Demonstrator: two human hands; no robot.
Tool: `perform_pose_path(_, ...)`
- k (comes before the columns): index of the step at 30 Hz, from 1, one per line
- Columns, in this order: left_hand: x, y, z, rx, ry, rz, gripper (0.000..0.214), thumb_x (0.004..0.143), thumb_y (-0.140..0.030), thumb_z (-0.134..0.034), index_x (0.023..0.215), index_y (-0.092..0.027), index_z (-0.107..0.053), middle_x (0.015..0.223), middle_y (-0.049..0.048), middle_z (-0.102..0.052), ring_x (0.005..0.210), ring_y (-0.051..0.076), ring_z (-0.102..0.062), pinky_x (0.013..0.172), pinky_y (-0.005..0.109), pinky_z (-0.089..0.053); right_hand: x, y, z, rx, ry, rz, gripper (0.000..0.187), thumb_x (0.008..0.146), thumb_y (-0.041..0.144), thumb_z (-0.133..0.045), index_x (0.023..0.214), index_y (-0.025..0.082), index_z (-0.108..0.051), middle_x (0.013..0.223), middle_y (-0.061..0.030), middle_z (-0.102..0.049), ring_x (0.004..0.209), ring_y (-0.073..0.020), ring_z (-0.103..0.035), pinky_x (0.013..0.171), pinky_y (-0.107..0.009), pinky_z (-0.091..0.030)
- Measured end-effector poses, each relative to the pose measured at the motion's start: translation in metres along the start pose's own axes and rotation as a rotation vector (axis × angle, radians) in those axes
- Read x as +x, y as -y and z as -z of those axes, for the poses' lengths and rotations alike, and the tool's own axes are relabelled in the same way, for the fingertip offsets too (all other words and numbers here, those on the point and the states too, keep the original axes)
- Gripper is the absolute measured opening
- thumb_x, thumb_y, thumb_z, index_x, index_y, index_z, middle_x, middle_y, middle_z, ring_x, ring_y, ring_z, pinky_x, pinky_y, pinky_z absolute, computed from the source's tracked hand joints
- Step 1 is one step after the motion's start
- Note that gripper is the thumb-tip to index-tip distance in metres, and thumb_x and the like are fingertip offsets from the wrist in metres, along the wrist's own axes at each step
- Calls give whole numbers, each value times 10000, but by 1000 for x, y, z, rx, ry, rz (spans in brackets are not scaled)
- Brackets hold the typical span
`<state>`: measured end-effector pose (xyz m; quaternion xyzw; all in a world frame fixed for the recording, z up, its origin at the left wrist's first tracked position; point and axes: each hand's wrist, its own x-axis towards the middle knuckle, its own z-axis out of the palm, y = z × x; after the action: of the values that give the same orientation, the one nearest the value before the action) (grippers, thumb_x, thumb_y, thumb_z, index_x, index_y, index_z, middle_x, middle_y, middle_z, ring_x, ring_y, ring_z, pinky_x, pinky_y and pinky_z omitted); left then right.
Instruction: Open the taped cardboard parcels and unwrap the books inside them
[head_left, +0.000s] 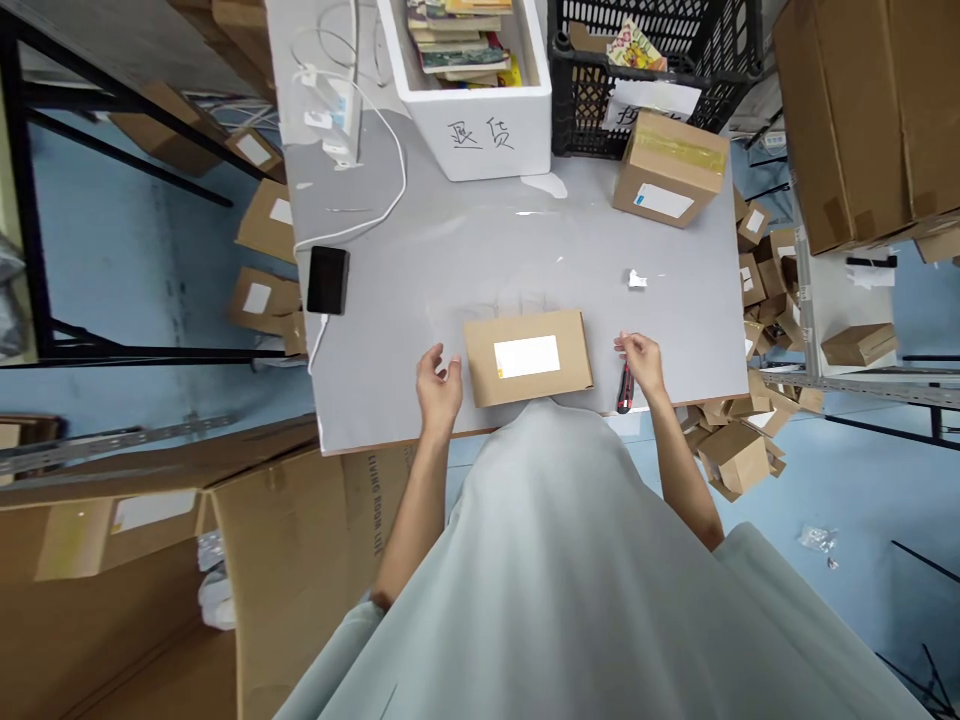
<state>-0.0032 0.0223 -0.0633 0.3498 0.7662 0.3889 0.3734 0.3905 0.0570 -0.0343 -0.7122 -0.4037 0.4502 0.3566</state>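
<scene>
A closed brown cardboard box [480, 375] with a white label [527, 356] sits at the table's front edge, between my two hands. My left hand [439, 392] is just left of the box, fingers apart and holding nothing. To the right of the box, my right hand [643, 362] has its fingers drawn together around the upper end of a red and black utility knife [625, 390]. The knife's handle points toward me. Its blade cannot be made out. A small crumpled silvery scrap [637, 279] lies beyond my right hand.
At the back of the grey table [450, 250] stand a white foam bin [487, 135] of books, a black plastic crate [581, 105] and a taped carton [670, 165]. A black phone [328, 280] and power strip [343, 120] are left. Many boxes [739, 455] pile up on the right.
</scene>
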Motion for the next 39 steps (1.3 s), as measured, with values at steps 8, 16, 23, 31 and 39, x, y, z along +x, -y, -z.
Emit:
perform_pose_path(8,-13,16,2,24,481,191,726,932,-647,-740,1474,-177,-626,1504,195,-703,1349,339,-692,1155,506,-577,-15,-21,-40,-73,384,-109,809,817,744,-808,1420,215,-705,1444,-172,-740,1231,-342,-777,1123,-523,-614)
perform_pose_path(16,-49,42,3,31,492,65,950,694,-478,-943,1522,-177,-590,1480,169,-720,1371,360,-679,1228,543,-509,-61,-31,-29,-70,453,-82,1003,712,609,-927,1592,245,-609,1561,-124,-688,1447,-400,-658,1210,-605,-560)
perform_pose_path(23,-36,17,18,2,294,-145,637,873,-534,-812,1423,-228,-709,1342,111,-708,1282,292,-710,1151,473,-584,-56,26,-31,-119,168,162,563,976,646,-699,1342,228,-788,1368,-106,-815,1327,-352,-754,1200,-546,-575)
perform_pose_path(31,-10,7,0,-109,177,24,714,788,-537,-928,1374,-184,-724,1378,159,-695,921,205,-763,917,394,-663,-4,37,-40,-247,93,166,488,950,635,-707,1146,205,-826,1161,-143,-870,1172,-378,-817,1105,-557,-614)
perform_pose_path(39,-15,2,-26,-165,18,35,490,947,-581,-772,1180,-150,-785,1219,164,-816,1076,271,-786,973,393,-635,19,8,-48,-90,130,183,648,910,696,-714,1287,176,-796,1348,-173,-810,1292,-358,-759,1206,-546,-557)
